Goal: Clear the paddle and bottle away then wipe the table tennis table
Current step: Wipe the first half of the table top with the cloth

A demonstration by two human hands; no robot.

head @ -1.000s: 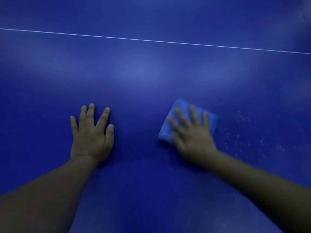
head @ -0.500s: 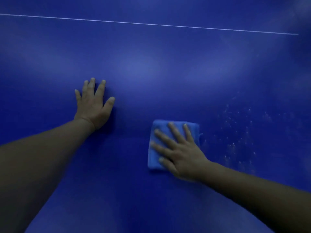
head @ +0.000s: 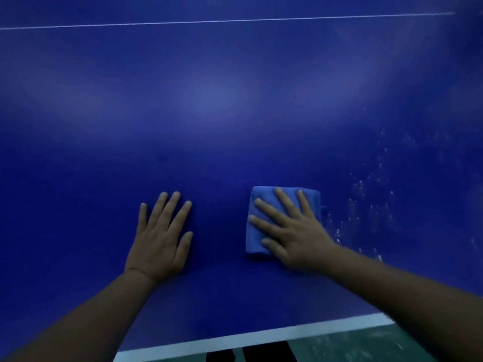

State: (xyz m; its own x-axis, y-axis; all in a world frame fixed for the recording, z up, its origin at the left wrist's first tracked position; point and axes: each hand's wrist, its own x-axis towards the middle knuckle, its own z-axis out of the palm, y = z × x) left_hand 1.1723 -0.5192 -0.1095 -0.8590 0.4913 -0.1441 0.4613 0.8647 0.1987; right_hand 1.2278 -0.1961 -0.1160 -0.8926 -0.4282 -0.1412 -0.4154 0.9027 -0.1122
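The dark blue table tennis table (head: 235, 100) fills the view. A folded light blue cloth (head: 257, 197) lies flat on it right of centre. My right hand (head: 292, 228) presses on the cloth with straight, spread fingers. My left hand (head: 162, 236) rests flat on the bare table to the left of the cloth, fingers straight. No paddle or bottle is in view.
White specks (head: 371, 194) dot the table surface right of the cloth. A thin white line (head: 235, 20) crosses the far table. The white near edge line (head: 261, 335) runs along the bottom, with green floor (head: 352, 346) below it.
My right hand has drawn the cloth back toward the near edge. The view has dropped, so the near edge and floor now show. My left hand stays flat on the table.
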